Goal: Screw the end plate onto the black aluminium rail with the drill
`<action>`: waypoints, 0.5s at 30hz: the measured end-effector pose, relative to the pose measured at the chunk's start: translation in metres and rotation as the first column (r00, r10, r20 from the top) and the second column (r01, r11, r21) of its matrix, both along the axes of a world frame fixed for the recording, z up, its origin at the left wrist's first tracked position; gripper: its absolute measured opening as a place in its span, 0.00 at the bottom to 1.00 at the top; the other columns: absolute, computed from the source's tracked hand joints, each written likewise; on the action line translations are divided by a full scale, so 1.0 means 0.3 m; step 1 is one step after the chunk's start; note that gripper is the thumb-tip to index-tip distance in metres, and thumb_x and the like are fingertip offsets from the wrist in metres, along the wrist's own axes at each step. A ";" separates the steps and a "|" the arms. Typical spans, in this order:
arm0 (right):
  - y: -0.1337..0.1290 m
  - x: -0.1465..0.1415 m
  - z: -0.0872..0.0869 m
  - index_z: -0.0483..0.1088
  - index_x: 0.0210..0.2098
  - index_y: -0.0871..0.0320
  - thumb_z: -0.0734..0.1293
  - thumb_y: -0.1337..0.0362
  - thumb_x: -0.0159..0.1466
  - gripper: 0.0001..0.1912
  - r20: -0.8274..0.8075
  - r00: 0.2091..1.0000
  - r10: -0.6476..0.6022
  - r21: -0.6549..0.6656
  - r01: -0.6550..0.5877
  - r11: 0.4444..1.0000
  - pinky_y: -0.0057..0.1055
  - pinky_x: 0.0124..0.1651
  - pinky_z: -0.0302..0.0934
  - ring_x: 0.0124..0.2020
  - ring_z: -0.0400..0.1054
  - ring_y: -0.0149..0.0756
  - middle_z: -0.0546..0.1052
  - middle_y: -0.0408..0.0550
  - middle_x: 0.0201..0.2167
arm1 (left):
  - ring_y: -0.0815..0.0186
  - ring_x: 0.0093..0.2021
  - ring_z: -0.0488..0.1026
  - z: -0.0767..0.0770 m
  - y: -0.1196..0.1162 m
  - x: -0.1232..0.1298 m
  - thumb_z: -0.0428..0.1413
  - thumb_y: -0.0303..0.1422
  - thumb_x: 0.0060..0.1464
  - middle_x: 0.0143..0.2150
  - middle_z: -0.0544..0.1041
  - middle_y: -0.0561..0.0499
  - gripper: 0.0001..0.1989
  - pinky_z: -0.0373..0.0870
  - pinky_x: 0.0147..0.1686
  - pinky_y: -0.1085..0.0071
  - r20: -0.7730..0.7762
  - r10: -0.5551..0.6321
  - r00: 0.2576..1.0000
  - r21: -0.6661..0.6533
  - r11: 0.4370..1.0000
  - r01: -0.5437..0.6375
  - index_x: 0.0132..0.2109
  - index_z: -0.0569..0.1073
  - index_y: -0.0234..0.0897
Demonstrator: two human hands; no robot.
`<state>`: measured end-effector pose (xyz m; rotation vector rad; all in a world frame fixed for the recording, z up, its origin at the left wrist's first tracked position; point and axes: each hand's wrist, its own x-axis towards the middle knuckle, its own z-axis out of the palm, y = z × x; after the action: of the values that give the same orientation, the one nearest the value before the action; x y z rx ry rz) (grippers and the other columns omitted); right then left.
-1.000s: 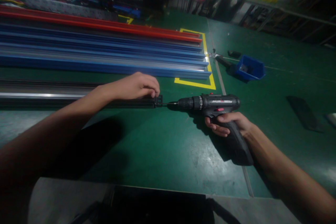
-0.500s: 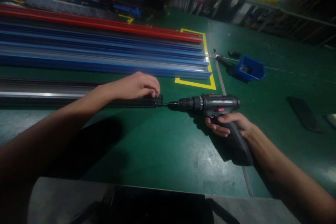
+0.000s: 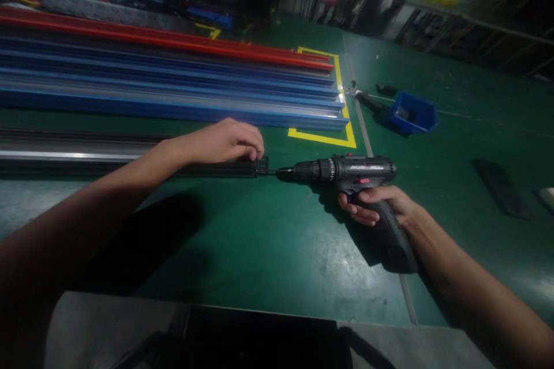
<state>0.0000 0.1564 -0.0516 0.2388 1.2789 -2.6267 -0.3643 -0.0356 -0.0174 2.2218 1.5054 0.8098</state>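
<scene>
My right hand (image 3: 381,204) is wrapped round the handle of a black cordless drill (image 3: 366,168). The drill lies level and points left, its thin bit reaching a small black end piece (image 3: 262,165). That piece sits at the right end of a long black and silver profile (image 3: 86,154). My left hand (image 3: 236,141) rests over the profile's end with its fingers curled down at the end piece. What those fingertips hold, if anything, is hidden.
Behind the profile lie long blue profiles (image 3: 194,89) and a red one (image 3: 216,49), their ends within yellow tape (image 3: 322,138). A blue bin (image 3: 413,112) and a dark flat piece (image 3: 502,187) are at the right. The table's edge runs along the front.
</scene>
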 end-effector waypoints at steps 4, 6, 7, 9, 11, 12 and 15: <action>-0.001 0.000 0.007 0.79 0.47 0.72 0.71 0.66 0.66 0.14 0.008 1.000 -0.006 0.006 0.006 1.000 0.20 0.27 0.66 0.20 0.60 0.21 0.76 0.52 0.35 | 0.70 0.36 0.79 -0.001 0.001 0.000 0.56 0.28 0.61 0.38 0.83 0.52 0.10 0.73 0.40 0.74 0.004 0.003 1.000 -0.004 1.000 -0.003 0.37 0.83 0.41; -0.003 0.000 0.012 0.79 0.46 0.71 0.71 0.66 0.66 0.14 0.016 1.000 -0.011 0.012 0.011 1.000 0.21 0.27 0.66 0.20 0.60 0.21 0.76 0.52 0.34 | 0.70 0.36 0.79 -0.002 0.001 -0.001 0.56 0.28 0.62 0.38 0.83 0.52 0.11 0.72 0.40 0.74 -0.005 0.001 1.000 0.001 1.000 -0.001 0.37 0.83 0.41; -0.004 0.000 0.013 0.80 0.46 0.71 0.72 0.65 0.66 0.14 0.019 1.000 -0.013 0.017 0.013 1.000 0.21 0.26 0.66 0.20 0.60 0.21 0.76 0.51 0.34 | 0.70 0.36 0.79 -0.001 0.001 -0.001 0.55 0.28 0.62 0.39 0.83 0.52 0.11 0.72 0.40 0.74 -0.011 0.000 1.000 0.003 1.000 0.000 0.37 0.83 0.41; -0.006 -0.001 0.016 0.79 0.44 0.70 0.72 0.65 0.65 0.13 0.031 0.999 -0.020 0.033 0.019 0.999 0.21 0.25 0.65 0.19 0.60 0.21 0.76 0.51 0.33 | 0.71 0.37 0.79 0.000 0.000 0.000 0.55 0.27 0.62 0.39 0.83 0.53 0.11 0.72 0.40 0.75 -0.017 -0.004 1.000 0.003 1.000 0.005 0.37 0.83 0.41; -0.007 -0.002 0.016 0.79 0.43 0.70 0.73 0.64 0.65 0.13 0.037 0.999 -0.023 0.048 0.021 0.999 0.21 0.25 0.64 0.19 0.59 0.21 0.76 0.50 0.33 | 0.71 0.37 0.79 0.001 -0.001 0.000 0.55 0.28 0.62 0.38 0.83 0.53 0.10 0.72 0.40 0.75 -0.016 -0.007 1.000 0.002 1.000 0.007 0.37 0.82 0.40; -0.007 -0.002 0.016 0.79 0.43 0.71 0.73 0.64 0.65 0.13 0.034 0.999 -0.023 0.049 0.022 0.999 0.21 0.25 0.64 0.19 0.59 0.21 0.76 0.50 0.32 | 0.71 0.36 0.78 0.002 -0.001 0.000 0.55 0.28 0.62 0.38 0.83 0.53 0.10 0.72 0.40 0.75 -0.013 -0.007 1.000 0.002 1.000 0.007 0.37 0.82 0.40; -0.006 -0.001 0.014 0.79 0.43 0.70 0.72 0.64 0.65 0.13 0.035 0.999 -0.024 0.046 0.022 0.999 0.21 0.25 0.65 0.19 0.58 0.21 0.76 0.50 0.32 | 0.71 0.36 0.79 0.002 -0.001 0.000 0.55 0.28 0.62 0.38 0.83 0.53 0.11 0.72 0.40 0.76 -0.006 -0.009 1.000 -0.001 1.000 0.009 0.37 0.82 0.40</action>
<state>-0.0003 0.1545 -0.0475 0.3086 1.3337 -2.6022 -0.3643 -0.0360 -0.0169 2.2316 1.4968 0.8000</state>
